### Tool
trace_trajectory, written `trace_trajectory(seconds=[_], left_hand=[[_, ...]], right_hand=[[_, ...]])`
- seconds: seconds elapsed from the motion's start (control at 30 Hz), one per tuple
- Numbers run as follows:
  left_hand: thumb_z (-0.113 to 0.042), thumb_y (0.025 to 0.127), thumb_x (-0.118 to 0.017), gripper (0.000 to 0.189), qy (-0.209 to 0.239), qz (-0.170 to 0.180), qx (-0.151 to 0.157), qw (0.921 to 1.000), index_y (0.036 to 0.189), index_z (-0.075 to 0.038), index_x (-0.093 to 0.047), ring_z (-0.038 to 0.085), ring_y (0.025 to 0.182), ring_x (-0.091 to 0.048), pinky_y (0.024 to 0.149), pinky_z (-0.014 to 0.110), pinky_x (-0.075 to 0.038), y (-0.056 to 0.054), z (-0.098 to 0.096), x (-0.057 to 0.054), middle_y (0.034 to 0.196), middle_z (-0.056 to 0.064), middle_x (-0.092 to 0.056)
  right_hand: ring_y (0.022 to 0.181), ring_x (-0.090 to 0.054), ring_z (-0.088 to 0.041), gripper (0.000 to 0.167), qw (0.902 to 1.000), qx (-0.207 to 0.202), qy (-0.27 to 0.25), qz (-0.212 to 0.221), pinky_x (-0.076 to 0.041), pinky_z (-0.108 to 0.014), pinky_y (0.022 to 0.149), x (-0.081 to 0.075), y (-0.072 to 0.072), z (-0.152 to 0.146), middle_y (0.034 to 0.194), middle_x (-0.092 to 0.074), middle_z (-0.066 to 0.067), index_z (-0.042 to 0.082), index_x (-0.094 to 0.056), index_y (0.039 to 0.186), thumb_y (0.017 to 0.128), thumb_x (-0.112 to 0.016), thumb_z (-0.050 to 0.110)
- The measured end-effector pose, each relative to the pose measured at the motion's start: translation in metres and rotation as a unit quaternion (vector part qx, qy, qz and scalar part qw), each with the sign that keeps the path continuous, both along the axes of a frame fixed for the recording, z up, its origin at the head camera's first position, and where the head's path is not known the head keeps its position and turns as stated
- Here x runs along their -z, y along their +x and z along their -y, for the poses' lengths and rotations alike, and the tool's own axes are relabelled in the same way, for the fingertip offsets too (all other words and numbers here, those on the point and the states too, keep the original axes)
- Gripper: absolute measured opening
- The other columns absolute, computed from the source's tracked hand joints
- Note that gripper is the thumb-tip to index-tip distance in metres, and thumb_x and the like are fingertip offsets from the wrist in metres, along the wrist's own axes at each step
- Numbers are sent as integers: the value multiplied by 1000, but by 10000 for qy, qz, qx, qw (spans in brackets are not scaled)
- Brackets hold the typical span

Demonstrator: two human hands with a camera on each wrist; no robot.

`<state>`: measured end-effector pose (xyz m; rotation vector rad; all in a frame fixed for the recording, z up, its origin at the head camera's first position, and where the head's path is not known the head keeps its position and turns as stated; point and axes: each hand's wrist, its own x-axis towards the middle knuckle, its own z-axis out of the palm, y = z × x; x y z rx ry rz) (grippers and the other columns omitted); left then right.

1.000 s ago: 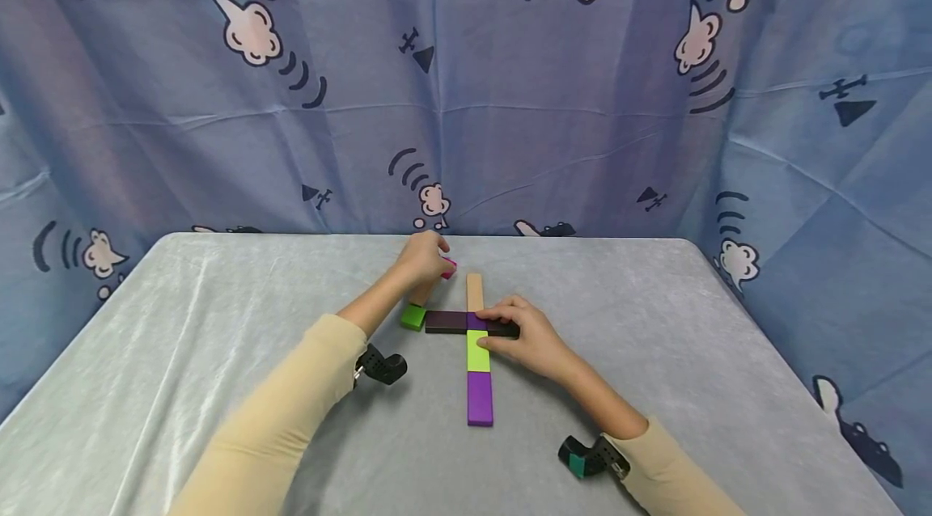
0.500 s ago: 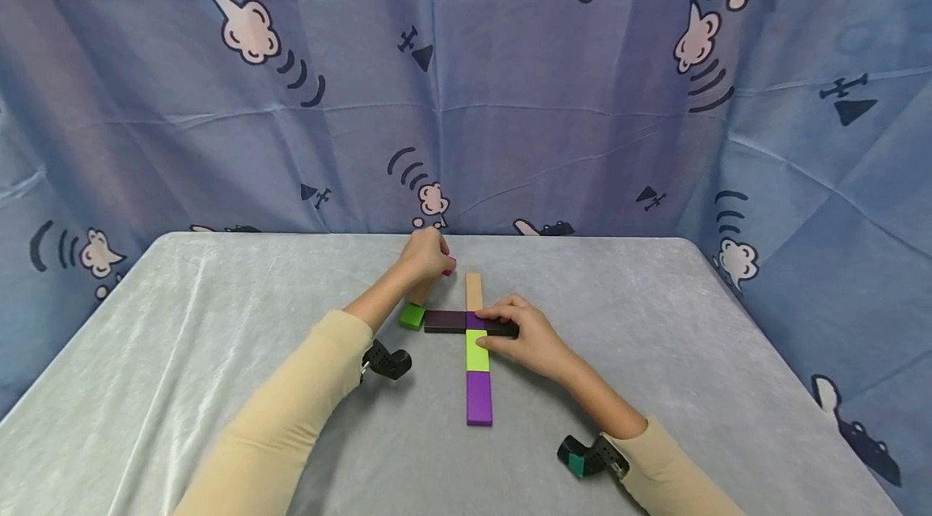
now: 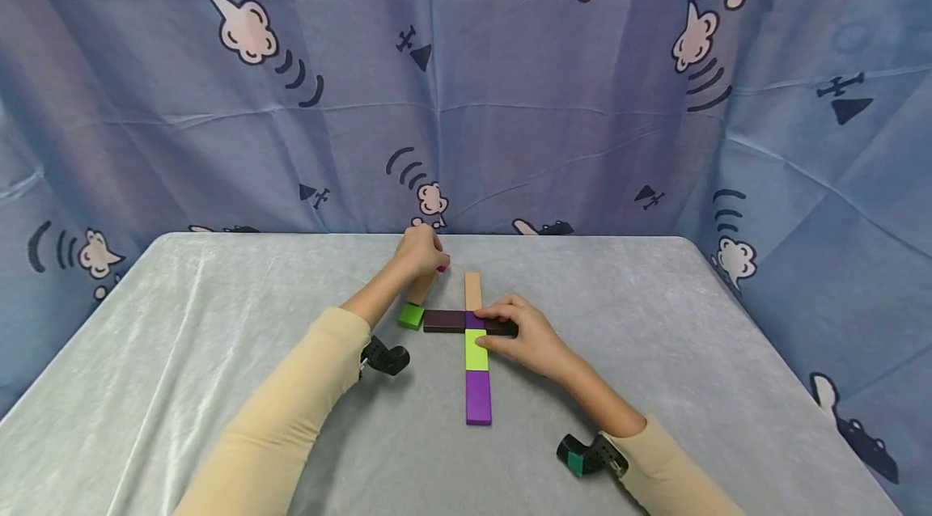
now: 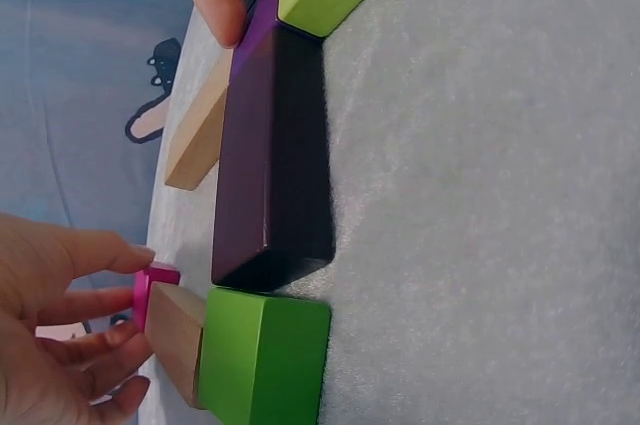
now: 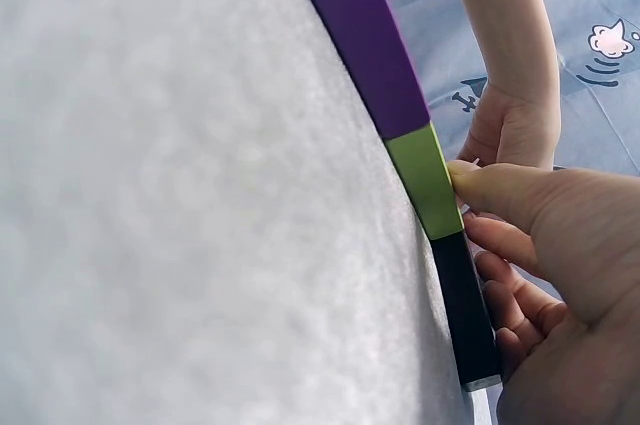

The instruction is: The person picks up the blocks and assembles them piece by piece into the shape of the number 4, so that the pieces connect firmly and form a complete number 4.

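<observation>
At the back of the arrangement my left hand [image 3: 418, 251] pinches a small pink block [image 4: 157, 280] by its ends. The pink block touches the end of a wooden block [image 4: 178, 340], which meets a green block [image 3: 411, 316]. My right hand [image 3: 535, 338] straddles the right-hand dark block [image 5: 465, 310], thumb at the lime block [image 3: 476, 349] and index fingertip at the small purple block [image 3: 475, 320]. Left of the purple block lies another dark block [image 3: 444, 322]. A natural wooden block [image 3: 473, 291] extends behind, and a long purple block [image 3: 478, 398] extends in front.
The blocks lie on a table covered with pale grey cloth [image 3: 655, 354]. Behind it hangs a blue printed curtain [image 3: 466, 79]. Each wrist wears a black camera mount, the left mount [image 3: 386, 356] and the right mount [image 3: 593, 455].
My left hand has shifted slightly left and back with the pink block, closer to the end of the wooden block. My right hand has stayed in place.
</observation>
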<state>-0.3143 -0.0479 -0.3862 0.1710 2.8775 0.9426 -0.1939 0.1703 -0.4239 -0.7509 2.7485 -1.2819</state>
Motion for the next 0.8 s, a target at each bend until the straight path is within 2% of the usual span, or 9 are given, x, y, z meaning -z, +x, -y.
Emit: trace_trajectory(seconds=[0.07,0.13,0.3,0.37,0.6,0.8], left_hand=[[-12,93,-79,19,41,37,-1,10000,103,5,-78,24,89,-66,68,28,-52,0,1,0,102,17,-76],[-13,93,-79,21,16,38,10,10000,105,5,-78,24,91,-67,70,28,-53,1,2,0,104,17,-76],[-17,96,-78,35,35,54,50,10000,122,5,-73,31,111,-67,91,39,-57,4,3,1,119,19,-74],[-19,97,-77,39,81,6,76,9999,127,5,-71,31,114,-66,95,41,-56,8,5,1,124,20,-72],[-21,99,-74,39,235,-266,77,9993,127,7,-70,32,110,-64,96,45,-55,29,11,-1,123,21,-72],[-16,100,-73,34,332,-809,193,9960,123,9,-72,37,113,-65,96,49,-55,53,19,-2,122,25,-70]], right_hand=[[99,-57,-19,37,10000,-8,-16,1,-51,-34,90,0,0,1,107,-64,-7,1,-76,125,90,-85,10],[99,-57,-19,37,10000,-18,-23,14,-51,-34,90,1,-1,1,108,-64,-8,0,-76,125,90,-85,10],[99,-58,-20,37,10000,-53,-28,4,-51,-34,90,0,-1,0,108,-64,-8,0,-76,124,90,-85,10],[99,-57,-20,37,10000,-63,-33,2,-51,-34,90,0,-2,-1,109,-64,-9,0,-76,124,90,-85,10],[101,-57,-21,37,10000,-23,57,26,-51,-35,91,-1,-2,-4,110,-64,-9,0,-75,125,91,-84,10],[100,-57,-20,37,9999,-44,136,0,-51,-36,90,-3,-2,-6,110,-65,-9,-1,-75,125,91,-84,11]])
